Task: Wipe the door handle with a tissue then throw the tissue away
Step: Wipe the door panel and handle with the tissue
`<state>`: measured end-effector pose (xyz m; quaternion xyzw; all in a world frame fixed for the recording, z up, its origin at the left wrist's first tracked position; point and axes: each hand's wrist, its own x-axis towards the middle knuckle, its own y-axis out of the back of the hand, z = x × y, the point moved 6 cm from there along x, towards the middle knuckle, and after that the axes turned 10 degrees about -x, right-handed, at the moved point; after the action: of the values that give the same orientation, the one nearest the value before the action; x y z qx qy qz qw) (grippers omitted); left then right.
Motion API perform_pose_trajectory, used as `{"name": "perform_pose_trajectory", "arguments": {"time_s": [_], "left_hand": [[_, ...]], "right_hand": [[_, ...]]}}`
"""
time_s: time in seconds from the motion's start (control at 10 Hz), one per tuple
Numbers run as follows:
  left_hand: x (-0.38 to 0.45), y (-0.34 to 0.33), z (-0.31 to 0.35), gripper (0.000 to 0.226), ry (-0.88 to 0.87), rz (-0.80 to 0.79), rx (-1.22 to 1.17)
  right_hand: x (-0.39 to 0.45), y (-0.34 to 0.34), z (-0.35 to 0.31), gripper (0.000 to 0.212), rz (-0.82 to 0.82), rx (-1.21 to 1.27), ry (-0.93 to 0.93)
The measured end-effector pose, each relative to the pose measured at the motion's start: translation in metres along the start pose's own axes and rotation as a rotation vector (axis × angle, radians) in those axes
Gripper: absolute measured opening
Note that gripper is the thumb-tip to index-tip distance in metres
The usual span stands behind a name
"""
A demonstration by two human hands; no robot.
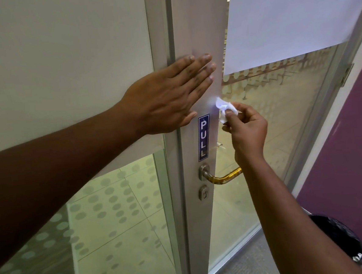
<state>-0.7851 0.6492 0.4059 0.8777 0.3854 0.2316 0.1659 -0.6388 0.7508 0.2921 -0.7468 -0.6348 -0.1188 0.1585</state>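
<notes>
The door handle (220, 178) is a metal lever, yellowish along its bar, low on the door's grey stile; my right forearm hides its far end. A small crumpled white tissue (225, 110) is pinched in the fingertips of my right hand (246, 128), held well above the handle and beside the blue PULL sticker (203, 137). My left hand (167, 96) lies flat with its fingers spread on the door frame and stile, above and left of the sticker, holding nothing.
A keyhole (203, 192) sits just under the handle. A bin lined with a black bag (340, 237) stands on the grey carpet at the lower right, against a purple wall (354, 153). Frosted dotted glass (117, 220) fills the panels; a white sheet (292, 13) covers the door's upper glass.
</notes>
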Motion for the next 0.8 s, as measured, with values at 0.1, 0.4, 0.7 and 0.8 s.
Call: {"name": "perform_pose_trajectory", "arguments": {"time_s": [0.1,0.4,0.7,0.8], "left_hand": [[-0.001,0.001,0.000,0.078,-0.002,-0.007,0.002],[-0.001,0.001,0.001,0.078,-0.004,-0.001,-0.008],[0.000,0.000,0.002,0.077,-0.022,0.011,0.010],[0.000,0.000,0.002,0.076,-0.024,0.015,-0.004]], "right_hand": [[-0.005,-0.005,0.001,0.026,-0.023,-0.187,0.118],[-0.023,-0.021,-0.006,0.024,-0.046,-0.516,0.511],[-0.042,-0.023,0.030,0.020,-0.023,-0.591,0.428],[-0.049,-0.019,0.048,0.015,-0.009,-0.602,0.316]]}}
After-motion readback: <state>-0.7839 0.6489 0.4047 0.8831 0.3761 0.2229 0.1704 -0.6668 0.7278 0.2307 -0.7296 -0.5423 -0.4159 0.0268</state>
